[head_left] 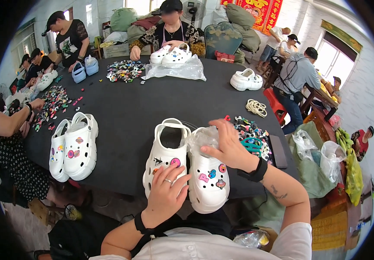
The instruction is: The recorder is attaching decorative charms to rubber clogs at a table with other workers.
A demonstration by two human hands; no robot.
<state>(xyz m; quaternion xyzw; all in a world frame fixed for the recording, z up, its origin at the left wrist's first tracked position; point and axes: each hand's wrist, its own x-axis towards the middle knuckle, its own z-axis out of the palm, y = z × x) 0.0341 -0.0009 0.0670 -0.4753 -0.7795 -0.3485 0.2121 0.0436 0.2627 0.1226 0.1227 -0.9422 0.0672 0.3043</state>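
Note:
A pair of white clogs with colourful charms stands at the near table edge. My left hand (164, 197) lies over the toe of the left clog (165, 154), fingers apart, touching it beside a pink round charm (175, 162). Part of that toe is hidden under the hand. My right hand (232, 149) is at the heel opening of the right clog (205, 197), thumb and fingers around crumpled clear plastic (204, 139). The right clog's toe carries a pink letter-shaped charm (204, 178), a blue one (212, 173) and others.
Loose charms (256, 130), teal scissors-like handles (252, 146) and a dark flat box (278, 151) lie at right, with coiled cord (256, 108) beyond. Another decorated pair of clogs (80, 149) stands left. Across the black table (130, 104), a person (169, 32) handles white clogs (176, 56).

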